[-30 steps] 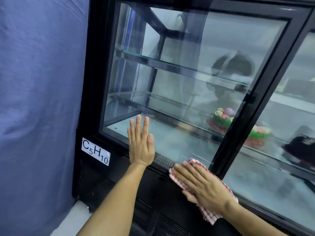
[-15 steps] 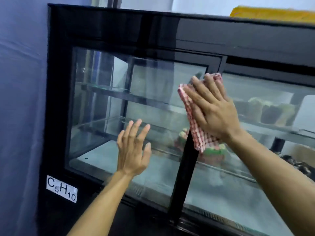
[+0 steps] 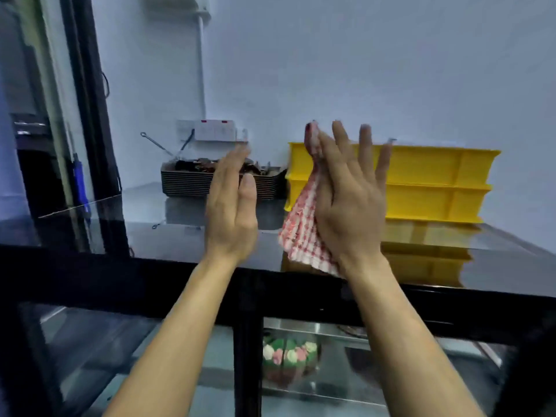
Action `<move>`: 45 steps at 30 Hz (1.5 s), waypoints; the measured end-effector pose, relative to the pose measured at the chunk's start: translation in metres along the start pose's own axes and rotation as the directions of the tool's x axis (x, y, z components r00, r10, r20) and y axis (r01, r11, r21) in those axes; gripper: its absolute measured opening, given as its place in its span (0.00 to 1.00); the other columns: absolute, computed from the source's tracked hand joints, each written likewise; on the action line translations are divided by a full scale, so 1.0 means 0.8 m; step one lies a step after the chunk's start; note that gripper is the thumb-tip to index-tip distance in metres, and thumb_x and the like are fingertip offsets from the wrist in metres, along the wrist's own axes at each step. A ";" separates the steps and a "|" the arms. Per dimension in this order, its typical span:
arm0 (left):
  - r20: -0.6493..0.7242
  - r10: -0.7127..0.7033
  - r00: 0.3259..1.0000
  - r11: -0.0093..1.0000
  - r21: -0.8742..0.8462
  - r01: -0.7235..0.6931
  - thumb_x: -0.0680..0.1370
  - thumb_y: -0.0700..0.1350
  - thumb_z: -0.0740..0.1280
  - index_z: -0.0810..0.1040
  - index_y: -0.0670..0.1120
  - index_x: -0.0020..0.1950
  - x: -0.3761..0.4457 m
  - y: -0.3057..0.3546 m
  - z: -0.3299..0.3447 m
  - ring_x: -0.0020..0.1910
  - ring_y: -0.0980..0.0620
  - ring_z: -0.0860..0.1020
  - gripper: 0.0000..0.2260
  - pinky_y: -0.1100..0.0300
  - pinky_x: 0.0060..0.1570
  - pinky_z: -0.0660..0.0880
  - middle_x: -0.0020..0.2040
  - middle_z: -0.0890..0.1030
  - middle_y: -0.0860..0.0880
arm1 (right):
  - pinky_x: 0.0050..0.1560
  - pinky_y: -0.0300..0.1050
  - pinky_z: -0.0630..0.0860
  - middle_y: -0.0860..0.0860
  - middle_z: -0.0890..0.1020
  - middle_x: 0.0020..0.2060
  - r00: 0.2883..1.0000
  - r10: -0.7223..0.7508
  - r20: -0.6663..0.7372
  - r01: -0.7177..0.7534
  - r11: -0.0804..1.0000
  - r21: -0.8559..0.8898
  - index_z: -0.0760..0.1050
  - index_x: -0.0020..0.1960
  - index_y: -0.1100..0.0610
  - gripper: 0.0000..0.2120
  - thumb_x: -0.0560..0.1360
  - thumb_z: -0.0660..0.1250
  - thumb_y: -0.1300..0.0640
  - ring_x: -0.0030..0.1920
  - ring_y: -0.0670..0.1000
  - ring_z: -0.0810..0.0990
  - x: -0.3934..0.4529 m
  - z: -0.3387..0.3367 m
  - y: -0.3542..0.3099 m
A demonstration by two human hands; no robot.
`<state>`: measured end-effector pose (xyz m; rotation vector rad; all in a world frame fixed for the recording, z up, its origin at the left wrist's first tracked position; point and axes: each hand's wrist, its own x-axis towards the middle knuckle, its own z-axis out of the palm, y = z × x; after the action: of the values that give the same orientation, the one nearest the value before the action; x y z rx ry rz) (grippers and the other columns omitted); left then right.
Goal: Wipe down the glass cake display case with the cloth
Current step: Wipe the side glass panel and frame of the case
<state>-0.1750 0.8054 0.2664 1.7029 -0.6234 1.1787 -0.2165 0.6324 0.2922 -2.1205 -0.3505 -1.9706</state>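
Red-checked cloth (image 3: pixel 301 227) hangs against right hand (image 3: pixel 349 203) palm, fingers straight, raised above display case (image 3: pixel 150 284) top. Left hand (image 3: pixel 231 206) open, empty. Risk: loose hold, cloth could slip onto case top; cake (image 3: pixel 288 361) safe behind glass.

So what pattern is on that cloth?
Red-and-white checks on the cloth, under the right hand, in the head view.

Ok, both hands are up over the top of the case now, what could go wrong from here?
The cloth hangs under the right hand, whose fingers are straight, so it might slip and drop. The yellow crates and tray stack sit close behind on the top, so a wide wipe could knock them. The left hand may leave prints on the glass.
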 end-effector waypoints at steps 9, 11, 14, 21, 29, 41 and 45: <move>0.656 -0.649 0.386 0.751 0.633 0.189 0.87 0.60 0.47 0.56 0.59 0.84 -0.012 -0.014 0.067 0.84 0.46 0.51 0.24 0.47 0.82 0.47 0.85 0.56 0.51 | 0.82 0.53 0.37 0.53 0.43 0.85 0.045 0.314 0.948 -0.265 0.919 -0.292 0.42 0.86 0.56 0.30 0.88 0.41 0.44 0.84 0.55 0.41 -0.054 0.008 0.079; 0.691 -0.639 0.337 0.751 0.655 0.082 0.87 0.61 0.44 0.51 0.62 0.85 -0.010 -0.008 0.066 0.85 0.46 0.44 0.25 0.46 0.82 0.41 0.86 0.49 0.52 | 0.82 0.53 0.36 0.53 0.43 0.85 0.032 0.324 0.946 -0.259 0.916 -0.305 0.42 0.86 0.55 0.30 0.87 0.41 0.44 0.84 0.54 0.41 -0.048 0.006 0.076; 0.704 -0.645 0.297 0.744 0.667 0.036 0.87 0.62 0.42 0.49 0.63 0.85 -0.008 -0.006 0.062 0.85 0.47 0.41 0.25 0.46 0.82 0.39 0.86 0.44 0.53 | 0.83 0.53 0.37 0.52 0.43 0.85 0.026 0.328 0.944 -0.275 0.910 -0.309 0.42 0.86 0.55 0.30 0.87 0.41 0.44 0.84 0.54 0.41 -0.045 0.004 0.072; 0.713 -0.632 0.304 0.749 0.663 0.002 0.85 0.65 0.41 0.48 0.62 0.85 -0.015 -0.013 0.062 0.85 0.47 0.40 0.27 0.45 0.82 0.39 0.86 0.44 0.53 | 0.82 0.56 0.48 0.50 0.59 0.83 0.031 0.322 0.946 -0.463 0.844 -0.272 0.59 0.83 0.53 0.27 0.87 0.45 0.44 0.83 0.54 0.54 -0.049 0.010 0.089; 0.702 -0.572 0.425 0.804 0.581 0.123 0.83 0.67 0.55 0.73 0.55 0.75 0.052 -0.042 0.116 0.71 0.43 0.70 0.26 0.47 0.63 0.70 0.72 0.75 0.47 | 0.68 0.53 0.74 0.55 0.82 0.66 0.085 0.489 0.868 -0.519 0.766 -0.380 0.75 0.75 0.54 0.21 0.83 0.62 0.50 0.70 0.57 0.76 0.003 0.029 0.175; 0.909 -0.372 0.189 0.923 0.339 0.184 0.75 0.64 0.74 0.81 0.54 0.55 0.087 -0.090 0.188 0.57 0.52 0.77 0.17 0.56 0.51 0.75 0.57 0.80 0.52 | 0.52 0.44 0.73 0.51 0.83 0.49 -0.006 0.397 0.918 -0.479 0.805 -0.351 0.82 0.62 0.56 0.13 0.79 0.74 0.53 0.50 0.50 0.80 0.019 0.054 0.229; 0.888 -0.359 0.289 0.904 0.254 0.344 0.76 0.56 0.76 0.80 0.51 0.49 0.085 -0.090 0.193 0.41 0.58 0.78 0.11 0.59 0.39 0.70 0.44 0.82 0.55 | 0.45 0.48 0.78 0.50 0.87 0.41 -0.036 0.360 0.932 -0.531 0.783 -0.323 0.86 0.46 0.55 0.06 0.79 0.73 0.54 0.44 0.51 0.84 0.021 0.063 0.253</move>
<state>-0.0233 0.7044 0.2843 2.3034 -0.8072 -0.2617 -0.1023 0.4577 0.3051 -2.6000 0.0904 0.1223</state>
